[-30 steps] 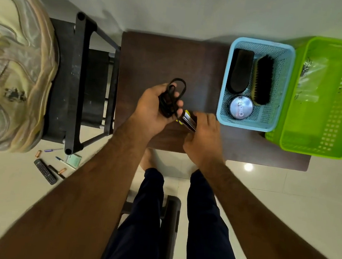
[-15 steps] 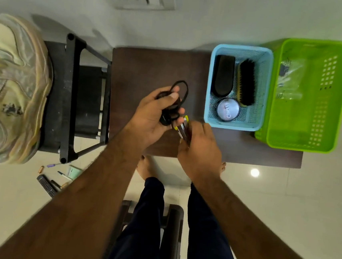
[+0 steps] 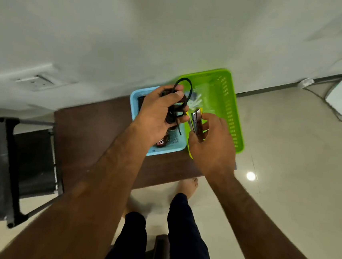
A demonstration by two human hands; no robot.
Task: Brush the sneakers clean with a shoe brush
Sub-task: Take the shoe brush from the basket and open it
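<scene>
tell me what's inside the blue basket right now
Only part of a round tin and a dark sliver by the left wall show inside the blue basket. The left hand, gripping black cord, covers the rest of its contents.

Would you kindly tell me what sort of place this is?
Most likely a room in a home: a glossy tiled floor, a plain wall with a socket plate, and a small dark table carrying a blue basket and a green basket. The person's bare foot fits that too.

On the table (image 3: 94, 134), the small basket (image 3: 164, 150) sits just left of the large basket (image 3: 230, 114).
</scene>
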